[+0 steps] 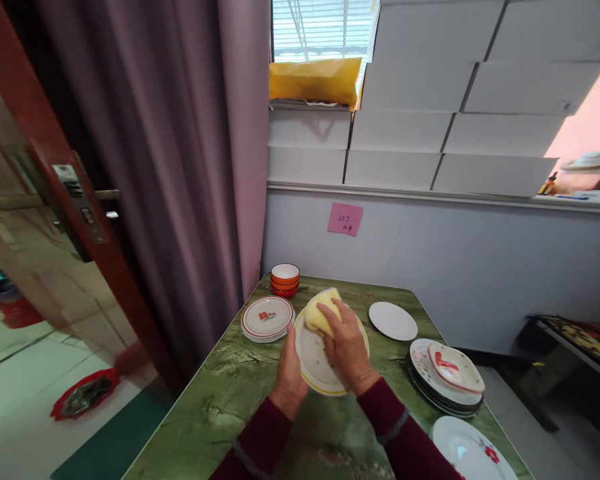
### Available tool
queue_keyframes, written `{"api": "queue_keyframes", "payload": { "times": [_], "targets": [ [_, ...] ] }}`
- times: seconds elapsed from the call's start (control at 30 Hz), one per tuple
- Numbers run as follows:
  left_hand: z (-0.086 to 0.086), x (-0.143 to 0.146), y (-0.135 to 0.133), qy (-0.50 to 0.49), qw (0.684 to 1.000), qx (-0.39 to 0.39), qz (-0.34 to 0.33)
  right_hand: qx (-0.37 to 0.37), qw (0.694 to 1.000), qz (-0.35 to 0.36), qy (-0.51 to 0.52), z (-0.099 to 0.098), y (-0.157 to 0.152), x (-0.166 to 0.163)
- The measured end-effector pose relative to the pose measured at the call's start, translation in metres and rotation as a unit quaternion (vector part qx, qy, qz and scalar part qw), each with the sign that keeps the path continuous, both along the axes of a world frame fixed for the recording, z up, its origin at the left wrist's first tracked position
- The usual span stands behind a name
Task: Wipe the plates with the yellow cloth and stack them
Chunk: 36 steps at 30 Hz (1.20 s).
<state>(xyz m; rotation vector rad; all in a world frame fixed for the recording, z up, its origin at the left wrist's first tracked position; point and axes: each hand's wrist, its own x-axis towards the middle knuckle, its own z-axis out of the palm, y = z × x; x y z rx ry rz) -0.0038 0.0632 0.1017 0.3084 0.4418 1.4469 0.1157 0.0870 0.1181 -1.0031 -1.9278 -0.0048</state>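
My left hand [290, 373] grips the left rim of a white plate [310, 357] with a yellow edge, tilted above the green table [220, 407]. In my right hand [347, 343] is a folded pale yellow cloth [325, 310], pressed against the plate's upper part. Small dark specks show on the plate's face. To the left lies a stack of white plates [267, 317] with red rims. Behind that stand several stacked orange and red bowls [285, 280].
A plain white plate [393, 321] lies at the table's back right. Nearer, a stack of plates [420, 363] carries a squarish dish [456, 368]. A flowered plate [473, 453] sits by the right edge. A purple curtain [190, 167] hangs left; white boxes [400, 133] line the ledge.
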Motion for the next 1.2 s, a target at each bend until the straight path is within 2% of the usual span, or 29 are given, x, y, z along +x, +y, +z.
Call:
{"api": "queue_keyframes", "payload": {
  "times": [0.1, 0.17, 0.2, 0.27, 0.33, 0.37, 0.43, 0.53, 0.63, 0.73, 0.83, 1.0, 1.1, 1.2],
  "targets": [
    [0.004, -0.011, 0.003, 0.013, 0.999, 0.009, 0.033, -0.038, 0.997, -0.042, 0.060, 0.004, 0.018, 0.028],
    [0.009, -0.021, 0.004, 0.025, 0.998, 0.002, 0.054, -0.108, 0.981, -0.066, 0.144, 0.004, 0.020, 0.045],
    [0.012, -0.025, 0.003, 0.028, 0.998, -0.001, 0.054, -0.156, 0.964, -0.074, 0.201, 0.003, 0.019, 0.051],
    [0.016, -0.033, 0.001, 0.029, 0.999, -0.001, 0.035, -0.251, 0.908, -0.050, 0.332, 0.003, 0.014, 0.060],
    [0.019, -0.038, -0.002, 0.026, 1.000, 0.001, -0.006, -0.318, 0.844, 0.025, 0.432, 0.005, 0.009, 0.064],
    [0.020, -0.041, -0.004, 0.025, 0.999, 0.003, -0.032, -0.337, 0.824, 0.060, 0.451, 0.006, 0.007, 0.066],
    [0.023, -0.046, -0.006, 0.027, 0.996, 0.003, -0.087, -0.372, 0.821, 0.092, 0.424, 0.009, 0.004, 0.071],
    [0.028, -0.056, -0.005, 0.043, 0.989, -0.011, -0.143, -0.441, 0.828, 0.140, 0.316, 0.018, 0.002, 0.083],
    [0.037, -0.058, 0.000, 0.054, 0.983, -0.026, -0.175, -0.498, 0.794, 0.215, 0.274, 0.026, 0.002, 0.087],
    [0.043, -0.048, 0.005, 0.053, 0.986, -0.031, -0.153, -0.485, 0.749, 0.212, 0.398, 0.025, 0.005, 0.074],
    [0.046, -0.034, 0.008, 0.062, 0.995, -0.018, -0.070, -0.425, 0.723, 0.184, 0.512, 0.017, 0.009, 0.056],
    [0.052, -0.023, 0.009, 0.071, 0.997, 0.011, 0.011, -0.383, 0.701, 0.166, 0.579, 0.007, 0.000, 0.039],
    [0.060, -0.010, 0.013, 0.053, 0.993, 0.015, 0.105, -0.372, 0.660, 0.162, 0.633, 0.007, -0.017, 0.015],
    [0.060, 0.016, 0.013, 0.024, 0.981, 0.017, 0.192, -0.303, 0.630, 0.119, 0.705, 0.007, -0.032, -0.018]
  ]
}}
